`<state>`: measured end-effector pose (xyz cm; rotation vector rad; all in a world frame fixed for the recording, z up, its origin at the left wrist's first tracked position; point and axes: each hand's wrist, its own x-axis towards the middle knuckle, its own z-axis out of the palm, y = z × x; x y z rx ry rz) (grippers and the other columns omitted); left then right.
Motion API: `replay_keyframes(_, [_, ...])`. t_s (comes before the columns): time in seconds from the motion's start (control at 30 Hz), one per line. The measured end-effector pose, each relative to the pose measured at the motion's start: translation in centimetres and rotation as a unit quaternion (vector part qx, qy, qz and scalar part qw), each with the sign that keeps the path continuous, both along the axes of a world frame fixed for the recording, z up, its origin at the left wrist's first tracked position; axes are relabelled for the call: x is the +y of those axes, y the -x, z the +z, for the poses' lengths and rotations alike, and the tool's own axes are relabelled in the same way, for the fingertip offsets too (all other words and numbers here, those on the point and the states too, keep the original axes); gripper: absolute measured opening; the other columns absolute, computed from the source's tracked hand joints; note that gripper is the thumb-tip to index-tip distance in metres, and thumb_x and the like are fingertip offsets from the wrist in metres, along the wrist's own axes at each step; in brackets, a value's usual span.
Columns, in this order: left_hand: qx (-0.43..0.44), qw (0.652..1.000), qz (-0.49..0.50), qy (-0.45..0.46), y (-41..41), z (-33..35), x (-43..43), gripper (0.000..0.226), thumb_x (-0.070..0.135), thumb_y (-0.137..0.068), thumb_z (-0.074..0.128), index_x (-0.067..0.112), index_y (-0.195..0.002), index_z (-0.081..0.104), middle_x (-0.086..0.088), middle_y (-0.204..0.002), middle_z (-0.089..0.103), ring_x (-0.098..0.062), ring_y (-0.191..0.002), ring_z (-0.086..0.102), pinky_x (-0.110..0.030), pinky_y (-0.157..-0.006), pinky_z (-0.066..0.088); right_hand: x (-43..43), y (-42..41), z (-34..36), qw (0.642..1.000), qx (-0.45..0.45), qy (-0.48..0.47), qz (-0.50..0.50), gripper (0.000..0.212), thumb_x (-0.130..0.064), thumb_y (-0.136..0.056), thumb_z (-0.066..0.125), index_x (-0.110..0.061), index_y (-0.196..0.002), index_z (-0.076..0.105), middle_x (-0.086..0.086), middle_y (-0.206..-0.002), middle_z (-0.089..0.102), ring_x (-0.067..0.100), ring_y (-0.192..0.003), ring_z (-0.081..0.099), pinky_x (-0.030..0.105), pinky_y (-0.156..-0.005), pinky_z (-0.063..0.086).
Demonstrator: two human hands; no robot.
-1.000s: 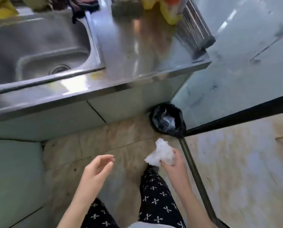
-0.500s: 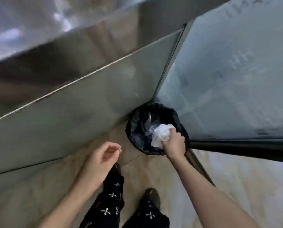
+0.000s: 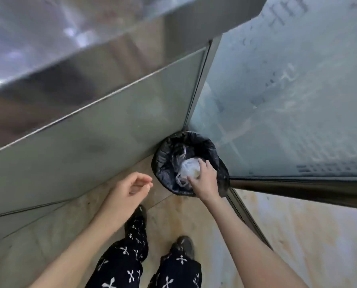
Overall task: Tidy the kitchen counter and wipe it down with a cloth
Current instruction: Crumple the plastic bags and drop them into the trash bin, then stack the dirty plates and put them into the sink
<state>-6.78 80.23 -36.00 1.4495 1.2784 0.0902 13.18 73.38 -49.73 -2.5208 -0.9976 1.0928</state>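
Rubbish is being thrown away: the right hand is clasping the white wad inside the bin, the empty left hand is hanging loose beside the bin, and the next move is probably asking only for letting go.

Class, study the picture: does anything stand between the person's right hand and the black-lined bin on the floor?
Nothing visible does. The right hand hangs over the open mouth of the round black-lined bin, above whitish crumpled rubbish inside.
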Motion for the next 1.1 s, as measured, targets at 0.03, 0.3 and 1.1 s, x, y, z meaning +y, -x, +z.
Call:
replay_keyframes(0.03, [-0.004,1.0,0.0,0.009,-0.2,2.4,-0.4,0.014,0.012,-0.088,0.058,0.024,-0.093,0.061,0.007,-0.096,0.068,-0.002,-0.093,0.061,-0.012,-0.08,0.045,-0.6,0.4,3.4,0.998,0.02,-0.037,-0.039,0.054,-0.027,-0.085,0.063,-0.006,-0.132,0.045,0.019,-0.135,0.047,0.03,-0.125,0.042,0.031,-0.1,0.033])
replay_keyframes(0.3, [-0.036,0.998,0.012,-0.043,2.6,26.0,-4.4,0.011,0.013,-0.089,0.057,0.02,-0.096,0.062,0.007,-0.095,0.068,0.001,-0.088,0.062,-0.013,-0.084,0.047,-7.3,5.6,33.6,0.977,0.141,-0.127,-0.102,0.016,-0.011,-0.089,0.056,-0.012,-0.103,0.064,-0.002,-0.103,0.064,0.008,-0.096,0.056,0.005,-0.072,0.038])
replay_keyframes(1.1, [-0.019,0.62,0.768,-0.158,14.9,41.5,-45.0,0.026,0.004,-0.083,0.06,0.029,-0.079,0.068,0.01,-0.089,0.071,-0.005,-0.083,0.065,-0.008,-0.076,0.047,-18.4,26.2,53.6,0.677,0.32,-0.059,0.66,0.01,-0.019,-0.09,0.058,-0.024,-0.098,0.061,-0.015,-0.097,0.065,-0.002,-0.091,0.059,0.014,-0.077,0.046])
